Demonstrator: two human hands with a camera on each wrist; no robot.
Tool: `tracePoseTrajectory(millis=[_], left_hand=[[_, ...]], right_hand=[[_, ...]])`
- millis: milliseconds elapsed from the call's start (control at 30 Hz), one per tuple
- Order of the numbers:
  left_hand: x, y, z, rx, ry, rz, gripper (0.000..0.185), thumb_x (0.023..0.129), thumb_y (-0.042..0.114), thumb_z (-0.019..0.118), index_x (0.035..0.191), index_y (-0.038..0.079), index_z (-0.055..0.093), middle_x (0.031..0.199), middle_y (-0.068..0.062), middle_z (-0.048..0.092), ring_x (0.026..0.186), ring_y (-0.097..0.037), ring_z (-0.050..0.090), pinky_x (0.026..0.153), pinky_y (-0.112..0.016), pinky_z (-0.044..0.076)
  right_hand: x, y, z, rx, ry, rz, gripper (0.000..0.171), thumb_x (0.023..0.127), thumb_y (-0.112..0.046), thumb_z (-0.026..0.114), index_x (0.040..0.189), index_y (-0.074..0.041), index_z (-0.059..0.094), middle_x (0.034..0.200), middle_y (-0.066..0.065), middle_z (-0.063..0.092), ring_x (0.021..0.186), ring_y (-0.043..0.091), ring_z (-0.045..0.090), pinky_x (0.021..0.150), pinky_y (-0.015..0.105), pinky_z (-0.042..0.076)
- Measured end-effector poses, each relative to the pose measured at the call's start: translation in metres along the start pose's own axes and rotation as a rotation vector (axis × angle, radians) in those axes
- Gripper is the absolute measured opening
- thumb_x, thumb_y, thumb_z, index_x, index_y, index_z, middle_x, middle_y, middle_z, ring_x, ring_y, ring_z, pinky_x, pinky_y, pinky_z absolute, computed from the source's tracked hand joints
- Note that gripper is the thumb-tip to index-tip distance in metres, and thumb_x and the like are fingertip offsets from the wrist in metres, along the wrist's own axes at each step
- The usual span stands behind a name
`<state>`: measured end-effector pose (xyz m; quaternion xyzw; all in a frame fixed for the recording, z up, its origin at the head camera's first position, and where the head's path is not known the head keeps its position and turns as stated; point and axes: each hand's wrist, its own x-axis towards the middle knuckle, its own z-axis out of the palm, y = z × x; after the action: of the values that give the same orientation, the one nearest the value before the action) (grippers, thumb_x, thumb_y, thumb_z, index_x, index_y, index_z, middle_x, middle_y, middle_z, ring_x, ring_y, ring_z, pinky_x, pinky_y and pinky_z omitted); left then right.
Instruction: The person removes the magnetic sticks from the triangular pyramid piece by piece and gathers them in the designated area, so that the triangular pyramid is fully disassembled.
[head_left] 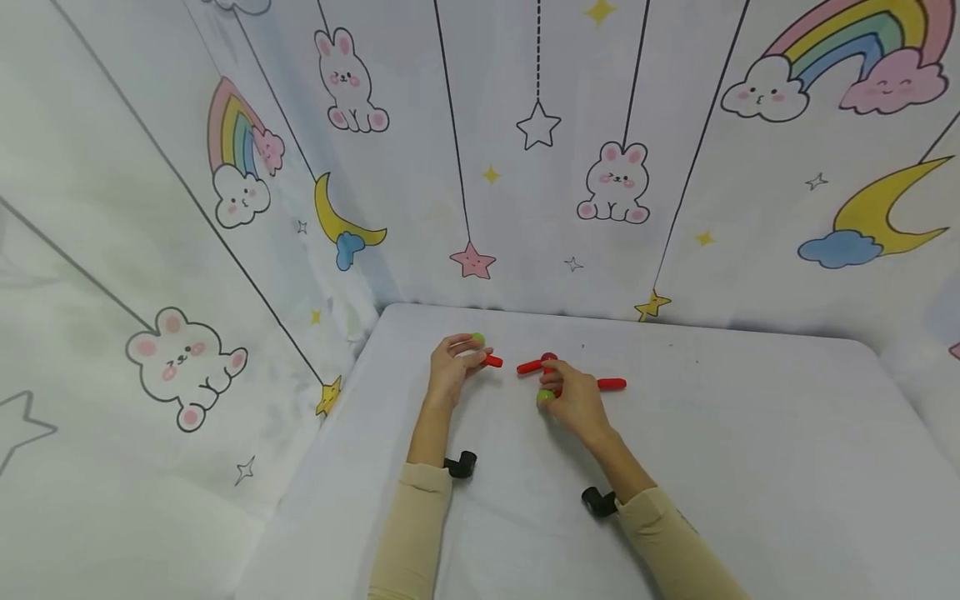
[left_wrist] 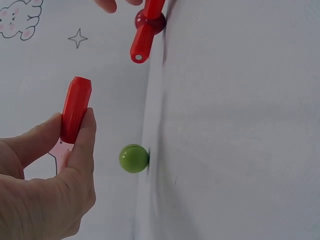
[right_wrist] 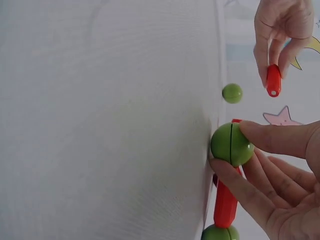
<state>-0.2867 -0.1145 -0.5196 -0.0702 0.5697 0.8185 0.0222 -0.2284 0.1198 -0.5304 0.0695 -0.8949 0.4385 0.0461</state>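
Note:
My left hand [head_left: 447, 369] pinches a short red rod [left_wrist: 76, 110] between thumb and fingers, raised above the table. On the table near it sits a loose green ball [left_wrist: 134, 158], grooved across the top. The thumb and forefinger of my right hand [head_left: 579, 404] pinch another green ball [right_wrist: 232, 144]. Behind that hand a dark red ball [head_left: 549, 357] has a red rod [head_left: 529, 367] at its left. A further red rod [right_wrist: 226, 204] lies beyond the held ball, with a third green ball [right_wrist: 220, 233] at its lower end; the hand partly covers these joints.
A white cloth-covered table [head_left: 750, 467] lies under both hands. Behind it hangs a white curtain [head_left: 525, 208] printed with rabbits, stars and rainbows. Each wrist wears a small black camera, such as the left camera [head_left: 463, 465].

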Motion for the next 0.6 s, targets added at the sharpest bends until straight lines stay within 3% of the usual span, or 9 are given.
tracePoseTrajectory(millis=[233, 600], left_hand=[[0.002, 0.001, -0.005, 0.07, 0.055, 0.029, 0.055, 0.091, -0.01, 0.073, 0.141, -0.006, 0.051, 0.142, -0.033, 0.052, 0.102, -0.027, 0.074, 0.088, -0.034, 0.062], [0.017, 0.002, -0.028, 0.142, 0.141, 0.007, 0.062, 0.089, -0.008, 0.077, 0.144, -0.009, 0.048, 0.14, -0.033, 0.051, 0.094, -0.025, 0.07, 0.096, -0.043, 0.059]], right_hand=[[0.001, 0.002, -0.001, -0.002, 0.007, -0.009, 0.063, 0.081, 0.003, 0.086, 0.139, -0.002, 0.062, 0.113, 0.011, 0.076, 0.103, 0.026, 0.073, 0.09, 0.043, 0.061], [0.0, 0.002, 0.0, 0.003, 0.004, 0.018, 0.061, 0.081, 0.001, 0.086, 0.137, -0.004, 0.064, 0.112, 0.01, 0.076, 0.102, 0.024, 0.073, 0.087, 0.041, 0.063]])
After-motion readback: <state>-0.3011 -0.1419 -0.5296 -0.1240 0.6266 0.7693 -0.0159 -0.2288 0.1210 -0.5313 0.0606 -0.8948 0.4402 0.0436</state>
